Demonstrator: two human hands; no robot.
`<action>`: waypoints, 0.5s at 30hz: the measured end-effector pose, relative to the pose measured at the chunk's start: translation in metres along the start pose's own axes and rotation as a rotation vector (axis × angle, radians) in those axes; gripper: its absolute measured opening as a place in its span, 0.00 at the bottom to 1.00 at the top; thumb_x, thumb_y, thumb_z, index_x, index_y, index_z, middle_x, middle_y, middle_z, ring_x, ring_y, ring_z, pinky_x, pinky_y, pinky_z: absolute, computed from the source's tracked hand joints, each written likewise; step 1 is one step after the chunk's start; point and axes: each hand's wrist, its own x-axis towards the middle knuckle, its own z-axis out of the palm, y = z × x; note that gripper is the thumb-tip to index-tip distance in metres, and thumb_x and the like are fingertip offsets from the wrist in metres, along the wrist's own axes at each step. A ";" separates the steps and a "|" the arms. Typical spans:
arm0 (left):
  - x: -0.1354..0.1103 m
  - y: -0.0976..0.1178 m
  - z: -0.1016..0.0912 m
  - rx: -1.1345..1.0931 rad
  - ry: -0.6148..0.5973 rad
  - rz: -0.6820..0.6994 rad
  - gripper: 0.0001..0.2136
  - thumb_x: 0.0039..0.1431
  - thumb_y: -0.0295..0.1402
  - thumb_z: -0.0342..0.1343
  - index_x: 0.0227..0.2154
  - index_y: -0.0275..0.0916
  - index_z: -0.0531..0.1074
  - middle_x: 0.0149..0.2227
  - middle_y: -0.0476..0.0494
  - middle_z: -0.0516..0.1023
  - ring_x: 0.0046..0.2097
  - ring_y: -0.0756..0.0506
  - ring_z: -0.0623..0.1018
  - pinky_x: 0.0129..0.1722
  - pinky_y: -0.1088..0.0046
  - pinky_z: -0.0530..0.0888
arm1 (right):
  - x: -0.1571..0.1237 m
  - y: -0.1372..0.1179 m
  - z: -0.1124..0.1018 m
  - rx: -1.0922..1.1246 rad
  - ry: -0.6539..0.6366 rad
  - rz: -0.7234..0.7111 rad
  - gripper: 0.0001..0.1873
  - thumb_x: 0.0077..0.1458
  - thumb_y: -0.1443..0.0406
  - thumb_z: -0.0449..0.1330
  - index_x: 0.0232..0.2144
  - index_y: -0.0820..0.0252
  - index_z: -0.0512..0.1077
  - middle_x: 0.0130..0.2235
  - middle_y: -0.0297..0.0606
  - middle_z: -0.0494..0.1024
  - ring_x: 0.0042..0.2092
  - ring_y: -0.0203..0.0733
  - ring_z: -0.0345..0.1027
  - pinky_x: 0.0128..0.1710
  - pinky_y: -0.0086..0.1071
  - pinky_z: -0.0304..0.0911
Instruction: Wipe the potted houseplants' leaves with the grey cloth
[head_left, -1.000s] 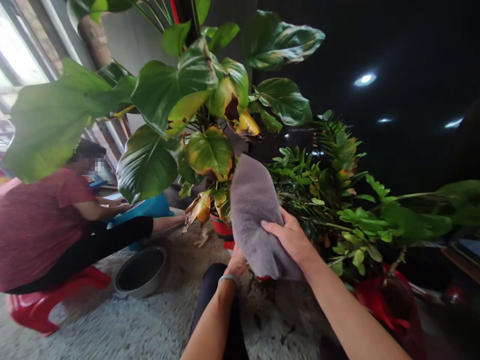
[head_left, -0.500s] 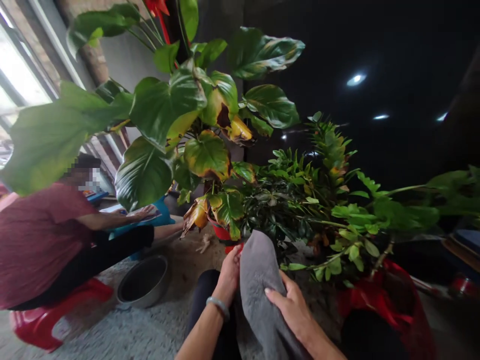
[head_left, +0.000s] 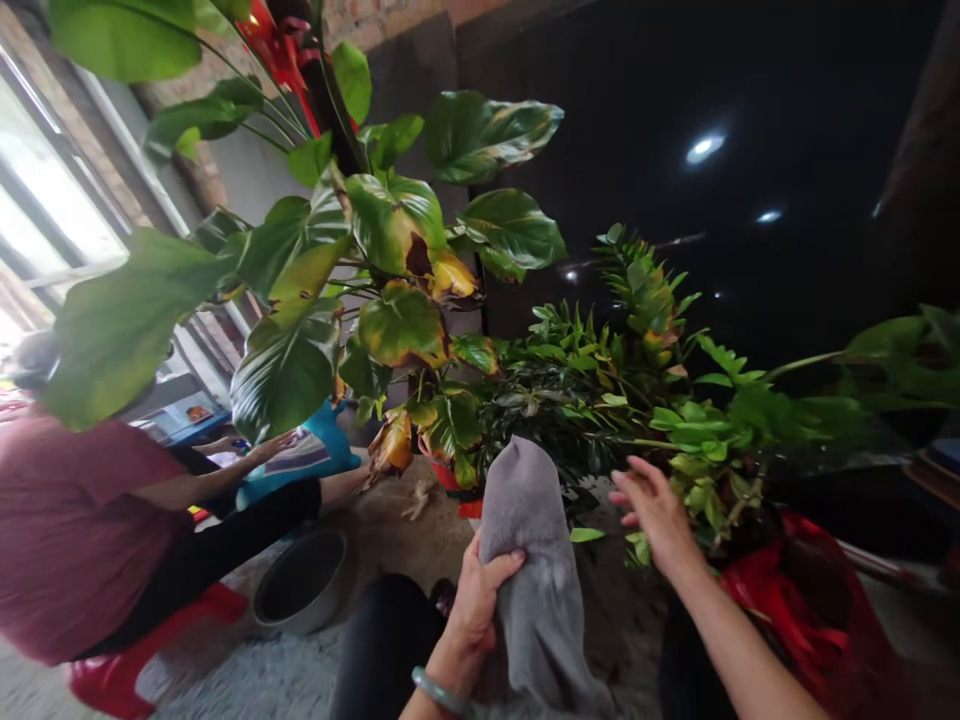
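Observation:
My left hand (head_left: 478, 592) grips a grey cloth (head_left: 534, 560) that hangs down in front of me, thumb over its front. My right hand (head_left: 654, 508) is off the cloth, fingers spread, reaching toward the small-leaved green plant (head_left: 697, 440) at the right. Behind the cloth stands a large-leaved plant (head_left: 352, 290) with yellowing, brown-edged leaves in a red pot (head_left: 447, 476).
Another person in a red shirt (head_left: 82, 530) sits at the left on a red stool (head_left: 120, 672), their hands on a blue thing (head_left: 307, 452). A metal bowl (head_left: 300, 592) lies on the grey floor. A red pot (head_left: 795, 600) stands at the right. Dark wall behind.
The cloth came down from the big leaves to my lap. My right hand let go of it and moved right toward the small-leaved plant; my left hand now holds the cloth alone.

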 end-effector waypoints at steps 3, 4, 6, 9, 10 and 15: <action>-0.007 0.005 -0.007 0.017 -0.051 -0.038 0.26 0.27 0.30 0.71 0.37 0.36 0.75 0.25 0.46 0.80 0.27 0.43 0.78 0.30 0.67 0.75 | 0.033 0.007 -0.001 0.167 0.133 0.150 0.29 0.35 0.63 0.69 0.43 0.54 0.67 0.25 0.28 0.75 0.23 0.39 0.73 0.13 0.24 0.59; -0.009 0.008 -0.009 0.029 -0.089 -0.056 0.26 0.28 0.30 0.71 0.38 0.36 0.76 0.25 0.46 0.80 0.27 0.42 0.78 0.31 0.66 0.75 | 0.038 0.012 0.001 0.199 0.113 0.166 0.26 0.34 0.63 0.69 0.39 0.54 0.67 0.23 0.27 0.74 0.21 0.39 0.72 0.13 0.24 0.60; -0.013 0.020 -0.007 0.068 -0.179 -0.070 0.27 0.29 0.29 0.71 0.40 0.36 0.76 0.28 0.44 0.81 0.29 0.41 0.80 0.32 0.66 0.75 | 0.041 0.021 0.008 0.255 0.052 0.182 0.21 0.34 0.61 0.70 0.32 0.55 0.66 0.21 0.28 0.74 0.19 0.37 0.70 0.13 0.24 0.60; -0.010 0.058 0.013 0.149 -0.264 0.033 0.31 0.28 0.30 0.71 0.43 0.36 0.77 0.34 0.42 0.83 0.36 0.39 0.81 0.37 0.66 0.76 | 0.040 0.027 0.014 0.337 -0.031 0.172 0.19 0.34 0.58 0.71 0.23 0.56 0.64 0.19 0.29 0.74 0.16 0.33 0.65 0.12 0.24 0.60; -0.006 0.073 0.025 0.170 -0.268 0.095 0.30 0.28 0.32 0.72 0.43 0.36 0.77 0.36 0.41 0.82 0.38 0.38 0.80 0.39 0.66 0.75 | 0.040 0.027 0.014 0.360 -0.047 0.162 0.20 0.33 0.57 0.71 0.21 0.56 0.63 0.17 0.27 0.72 0.15 0.32 0.63 0.12 0.24 0.59; 0.027 0.110 0.076 0.105 -0.233 0.294 0.27 0.26 0.34 0.73 0.36 0.34 0.77 0.33 0.43 0.82 0.34 0.42 0.79 0.39 0.66 0.75 | 0.036 0.024 0.007 0.413 -0.068 0.153 0.20 0.28 0.58 0.72 0.17 0.55 0.63 0.13 0.23 0.66 0.14 0.32 0.60 0.11 0.26 0.59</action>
